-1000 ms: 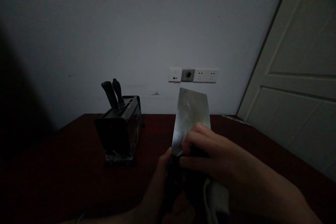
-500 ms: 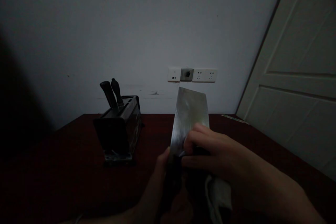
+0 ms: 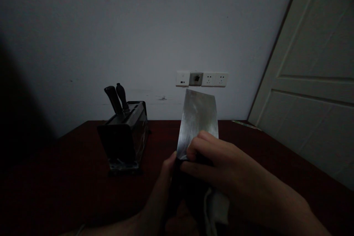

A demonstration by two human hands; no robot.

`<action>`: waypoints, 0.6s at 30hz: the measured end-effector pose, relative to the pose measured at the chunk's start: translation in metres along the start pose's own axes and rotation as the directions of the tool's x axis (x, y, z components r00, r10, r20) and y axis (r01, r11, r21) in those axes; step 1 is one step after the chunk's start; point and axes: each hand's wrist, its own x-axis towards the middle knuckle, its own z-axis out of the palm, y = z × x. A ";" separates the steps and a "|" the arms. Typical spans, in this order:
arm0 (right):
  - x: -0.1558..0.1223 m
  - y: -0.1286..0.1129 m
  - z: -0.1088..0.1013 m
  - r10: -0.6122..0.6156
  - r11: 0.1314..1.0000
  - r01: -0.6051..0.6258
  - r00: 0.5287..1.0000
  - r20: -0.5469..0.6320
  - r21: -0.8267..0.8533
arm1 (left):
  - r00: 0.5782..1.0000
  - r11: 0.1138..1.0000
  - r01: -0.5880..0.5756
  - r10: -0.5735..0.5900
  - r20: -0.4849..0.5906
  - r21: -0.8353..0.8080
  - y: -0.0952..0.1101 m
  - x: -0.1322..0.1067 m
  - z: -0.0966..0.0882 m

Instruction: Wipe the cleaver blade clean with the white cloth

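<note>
A broad steel cleaver (image 3: 196,118) stands blade up over the dark red table (image 3: 69,177). My left hand (image 3: 163,188) is wrapped round its dark handle from below. My right hand (image 3: 221,171) is closed on a cloth, dark at the top and white lower down (image 3: 218,204), and presses it against the base of the blade. A black knife block (image 3: 124,136) stands to the left of the hands with two dark knife handles (image 3: 116,97) sticking out of it.
A white wall with a row of sockets (image 3: 201,79) runs behind the table. A pale panelled door (image 3: 312,81) stands at the right. A thin flat object (image 3: 246,124) lies at the table's far right edge. The room is dim.
The cleaver and both hands have shifted slightly left and up. My right hand and the cloth sit a little lower on the blade's base.
</note>
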 end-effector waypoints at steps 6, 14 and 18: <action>-0.008 0.014 -0.011 -0.272 0.928 0.287 0.957 0.098 -0.236 | 0.995 0.998 0.050 -0.047 0.083 -0.033 0.002 -0.005 -0.007; -0.019 0.027 -0.032 -0.341 0.937 0.329 0.935 -0.098 -0.120 | 0.865 0.938 0.251 -0.107 0.491 -0.238 0.009 -0.007 -0.001; -0.017 0.032 -0.033 -0.365 0.927 0.345 0.921 -0.137 -0.147 | 0.853 0.932 0.247 -0.080 0.515 -0.264 0.007 -0.005 -0.002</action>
